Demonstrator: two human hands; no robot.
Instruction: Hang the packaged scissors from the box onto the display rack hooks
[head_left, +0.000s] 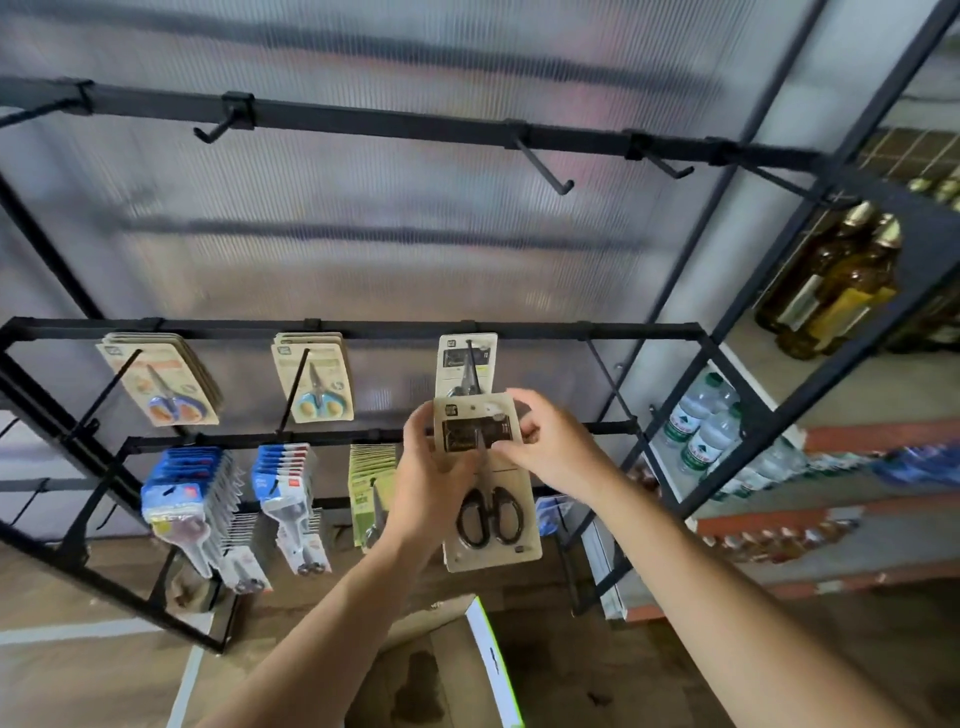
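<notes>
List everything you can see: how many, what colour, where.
display rack: one, black, across view
held scissors pack: one, beige card, black handles, centre
hung scissors pack: one, beige, middle rail behind it
beige packs: two stacks, middle rail left
blue packs: two stacks, lower rail left
box: one, brown, bottom centre
amber bottles: several, right shelf
water bottles: several, clear, right shelf
left hand: grips held pack's left edge
right hand: pinches its right edge
</notes>
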